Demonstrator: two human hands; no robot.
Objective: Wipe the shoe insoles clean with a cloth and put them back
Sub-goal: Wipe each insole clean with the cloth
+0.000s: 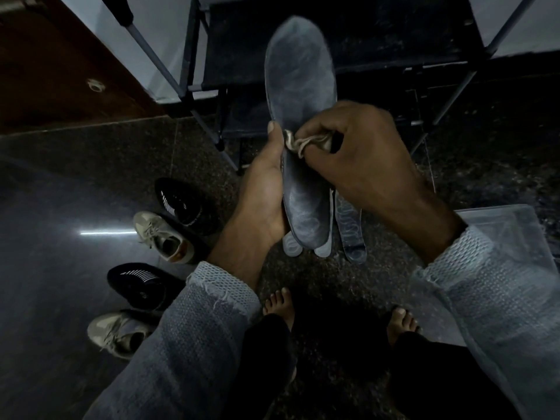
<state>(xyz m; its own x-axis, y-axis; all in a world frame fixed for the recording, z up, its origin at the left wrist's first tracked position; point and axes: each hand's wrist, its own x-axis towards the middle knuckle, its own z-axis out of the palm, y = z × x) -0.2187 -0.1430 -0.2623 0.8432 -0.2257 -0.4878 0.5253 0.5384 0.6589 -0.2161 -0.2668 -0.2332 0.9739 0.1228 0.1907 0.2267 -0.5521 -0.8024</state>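
Note:
My left hand (263, 189) grips a long grey insole (300, 80) by its lower half, toe end pointing up and away. Against the middle of that insole my right hand (357, 153) presses a bunched beige cloth (298, 142), pinched in its curled fingers. Below the held insole, other pale insoles (350, 225) lie on the dark floor, partly hidden by it. To the left, two black shoes (185, 206) and two beige sneakers (165, 237) stand in a row.
A metal-framed shoe rack (212, 50) with dark shelves stands straight ahead. A clear plastic box (509, 237) sits on the floor at the right. A brown wooden door (60, 71) is at the upper left. My bare feet (280, 304) are below.

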